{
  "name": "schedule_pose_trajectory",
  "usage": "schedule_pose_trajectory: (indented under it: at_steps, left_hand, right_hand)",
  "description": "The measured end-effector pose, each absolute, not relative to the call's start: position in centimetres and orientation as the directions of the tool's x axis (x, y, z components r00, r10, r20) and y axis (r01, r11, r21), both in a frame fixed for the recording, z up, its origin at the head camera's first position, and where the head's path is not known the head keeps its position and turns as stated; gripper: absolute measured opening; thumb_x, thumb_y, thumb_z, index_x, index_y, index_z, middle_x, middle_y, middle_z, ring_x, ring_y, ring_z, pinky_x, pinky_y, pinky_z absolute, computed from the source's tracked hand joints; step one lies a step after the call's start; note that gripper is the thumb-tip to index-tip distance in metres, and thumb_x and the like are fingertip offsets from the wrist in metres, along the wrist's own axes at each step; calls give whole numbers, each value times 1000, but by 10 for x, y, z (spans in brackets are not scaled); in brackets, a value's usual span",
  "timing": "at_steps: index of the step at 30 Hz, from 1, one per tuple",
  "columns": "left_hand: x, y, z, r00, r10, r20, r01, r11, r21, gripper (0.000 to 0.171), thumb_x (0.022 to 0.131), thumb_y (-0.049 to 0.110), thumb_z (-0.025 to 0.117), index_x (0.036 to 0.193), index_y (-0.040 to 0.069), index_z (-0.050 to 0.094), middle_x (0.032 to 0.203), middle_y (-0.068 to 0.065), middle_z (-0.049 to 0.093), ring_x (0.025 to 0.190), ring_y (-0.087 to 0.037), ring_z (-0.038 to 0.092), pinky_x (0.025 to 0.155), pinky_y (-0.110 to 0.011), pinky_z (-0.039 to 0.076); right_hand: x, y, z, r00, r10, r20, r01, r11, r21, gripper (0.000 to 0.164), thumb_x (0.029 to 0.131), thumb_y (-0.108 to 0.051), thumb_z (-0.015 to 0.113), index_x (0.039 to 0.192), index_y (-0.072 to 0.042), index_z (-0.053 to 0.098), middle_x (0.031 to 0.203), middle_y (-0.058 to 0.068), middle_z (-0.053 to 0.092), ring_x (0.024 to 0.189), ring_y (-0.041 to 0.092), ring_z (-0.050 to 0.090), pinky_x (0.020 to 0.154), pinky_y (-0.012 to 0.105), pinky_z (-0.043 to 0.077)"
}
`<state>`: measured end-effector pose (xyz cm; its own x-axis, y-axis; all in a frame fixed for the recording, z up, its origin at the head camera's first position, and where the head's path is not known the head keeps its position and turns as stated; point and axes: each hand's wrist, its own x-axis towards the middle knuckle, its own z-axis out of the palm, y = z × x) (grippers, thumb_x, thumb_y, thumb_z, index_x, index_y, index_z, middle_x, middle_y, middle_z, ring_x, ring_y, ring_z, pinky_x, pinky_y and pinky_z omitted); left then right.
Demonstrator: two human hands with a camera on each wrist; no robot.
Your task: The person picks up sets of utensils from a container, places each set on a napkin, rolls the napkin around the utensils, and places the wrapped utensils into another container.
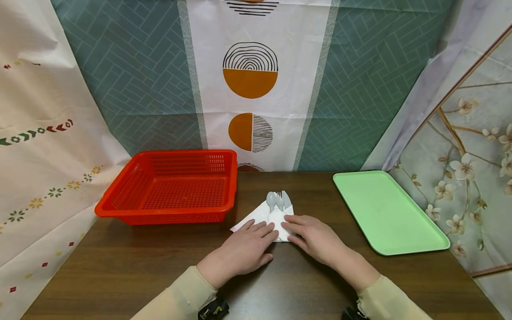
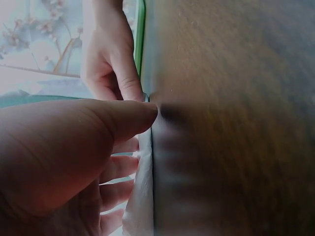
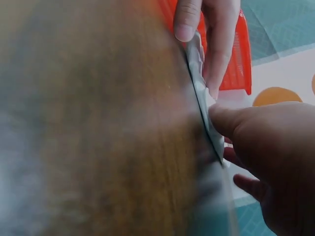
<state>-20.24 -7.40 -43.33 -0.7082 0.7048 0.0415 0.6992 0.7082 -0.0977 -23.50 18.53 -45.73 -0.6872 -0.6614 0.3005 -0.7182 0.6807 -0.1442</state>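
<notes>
A white paper napkin (image 1: pixel 256 215), partly folded, lies on the brown table with a grey spoon (image 1: pixel 271 201), fork (image 1: pixel 279 203) and knife (image 1: pixel 286 201) on it. The tops of the cutlery stick out past the fold; their handles are covered by paper. My left hand (image 1: pixel 244 249) rests its extended fingers on the napkin's lower left part. On the right edge lie the loosely bent fingers of my right hand (image 1: pixel 320 240). In the right wrist view, that hand's thumb (image 3: pixel 224 118) touches the napkin's near edge (image 3: pixel 197 73).
A red plastic basket (image 1: pixel 172 217) with perforated walls stands at the back left. To the right lies a light green tray (image 1: pixel 388 213). Patterned cloths (image 1: pixel 156 89) hang behind the table and along both sides.
</notes>
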Motion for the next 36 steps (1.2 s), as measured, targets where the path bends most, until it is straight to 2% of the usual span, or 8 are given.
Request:
schedule_pose_trajectory:
  at_steps: [4, 9, 16, 30, 36]
  left_hand:
    - [-201, -72, -432, -715, 698, 31, 695, 715, -75, 62, 105, 45, 74, 157, 13, 61, 163, -7, 57, 150, -25, 55, 126, -47, 37]
    - [-200, -73, -433, -725, 688, 32, 686, 726, -49, 63, 105, 44, 74, 157, 10, 60, 161, -11, 58, 149, -26, 56, 126, -45, 37]
    - [-200, -75, -434, -731, 681, 41, 681, 732, -32, 64, 105, 44, 74, 156, 8, 60, 158, -12, 61, 147, -28, 57, 126, -46, 37]
    - [-199, -77, -426, -753, 658, -22, 658, 753, 6, 65, 105, 47, 73, 157, 11, 59, 160, -9, 59, 150, -30, 53, 126, -49, 36]
    - [-201, -83, -422, -743, 666, 68, 668, 744, 16, 60, 106, 43, 74, 152, 7, 63, 152, -12, 64, 143, -32, 59, 122, -49, 42]
  right_hand:
    - [-234, 187, -458, -618, -704, 350, -766, 638, -70, 38, 99, -15, 84, 137, -10, 78, 144, 7, 72, 132, 28, 68, 115, 52, 50]
    - [-234, 187, -456, -586, -720, 372, -783, 621, -32, 34, 97, -13, 86, 131, -13, 82, 139, 4, 75, 126, 24, 71, 111, 46, 54]
    - [-238, 188, -452, -570, -734, 368, -794, 608, -17, 32, 95, -14, 88, 127, -15, 84, 137, 1, 76, 121, 24, 73, 104, 42, 57]
    - [-240, 186, -452, -560, -759, 333, -808, 589, -16, 34, 98, -13, 85, 132, -15, 82, 140, -1, 75, 124, 22, 71, 108, 42, 55]
    - [-240, 187, -452, -556, -758, 341, -809, 588, -13, 34, 97, -13, 86, 131, -14, 83, 139, -2, 76, 123, 22, 72, 107, 41, 55]
